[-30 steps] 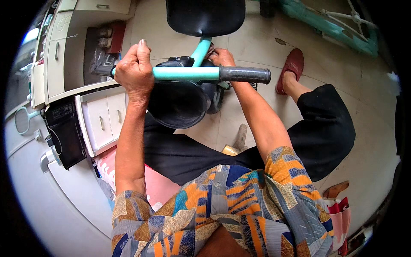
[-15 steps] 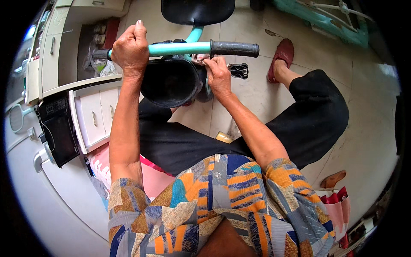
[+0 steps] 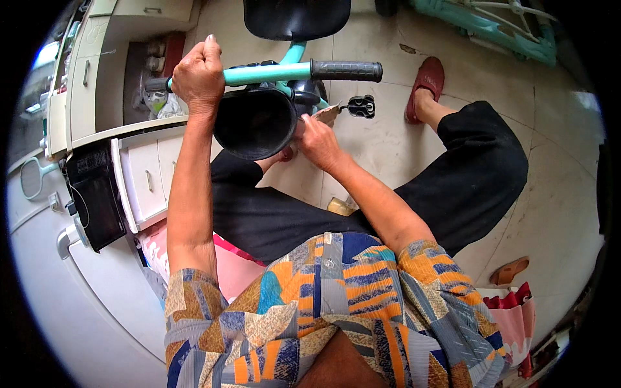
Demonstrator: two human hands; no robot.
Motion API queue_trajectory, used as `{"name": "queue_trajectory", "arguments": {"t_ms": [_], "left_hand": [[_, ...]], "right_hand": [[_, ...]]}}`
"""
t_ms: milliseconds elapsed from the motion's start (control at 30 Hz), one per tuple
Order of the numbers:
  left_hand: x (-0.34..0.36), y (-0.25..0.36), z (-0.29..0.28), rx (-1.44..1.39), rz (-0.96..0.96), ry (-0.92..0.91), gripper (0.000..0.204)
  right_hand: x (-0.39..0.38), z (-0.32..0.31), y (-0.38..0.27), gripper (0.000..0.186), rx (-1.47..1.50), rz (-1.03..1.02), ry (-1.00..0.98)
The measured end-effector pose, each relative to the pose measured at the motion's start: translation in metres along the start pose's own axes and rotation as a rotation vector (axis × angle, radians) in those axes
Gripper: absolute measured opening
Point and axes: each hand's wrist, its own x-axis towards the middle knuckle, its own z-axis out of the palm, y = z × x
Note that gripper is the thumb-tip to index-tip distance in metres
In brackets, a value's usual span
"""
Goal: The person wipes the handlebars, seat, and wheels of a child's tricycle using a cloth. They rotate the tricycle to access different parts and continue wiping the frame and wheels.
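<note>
My left hand (image 3: 198,72) is wrapped round the left part of a turquoise handlebar (image 3: 268,73) on a small tricycle. The bar ends in a ribbed black grip (image 3: 347,71) on the right. Below the bar sits a black basket (image 3: 228,129), its opening facing me. At the basket's right side my right hand (image 3: 319,142) is closed on a brownish-pink cloth (image 3: 328,115), which sticks out past the knuckles. Part of the cloth is hidden by the fingers. Beyond the hand are a black pedal (image 3: 361,107) and the black seat (image 3: 294,18).
My legs in black trousers (image 3: 466,161) straddle the front of the tricycle. White cabinets (image 3: 145,174) stand close on the left, beside a black box-like item (image 3: 94,197). A turquoise frame (image 3: 491,29) is at the far right. A brown slipper (image 3: 510,271) lies on the tiled floor.
My right hand has moved down and left, closer to the basket's side, and the cloth now shows to the right of it. The handlebar has shifted slightly left; my left hand keeps its hold.
</note>
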Motion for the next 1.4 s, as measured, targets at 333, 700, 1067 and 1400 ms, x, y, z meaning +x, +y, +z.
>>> {"name": "queue_trajectory", "arguments": {"t_ms": [333,700,1067,1400], "left_hand": [[0.000,-0.003,-0.005,0.054,-0.047,-0.057,0.043],[-0.001,-0.002,-0.003,-0.012,0.006,-0.031,0.042],[0.002,-0.001,0.002,-0.037,0.013,0.008,0.041],[0.000,-0.010,0.005,-0.018,0.041,0.030,0.042]], "right_hand": [[-0.030,-0.008,-0.009,0.011,0.121,-0.138,-0.295],[-0.043,0.002,0.026,0.019,-0.275,-0.646,-0.456],[-0.068,-0.005,0.073,0.003,-0.022,-0.218,-0.418],[0.057,-0.029,0.019,0.030,0.234,0.178,0.178]]}}
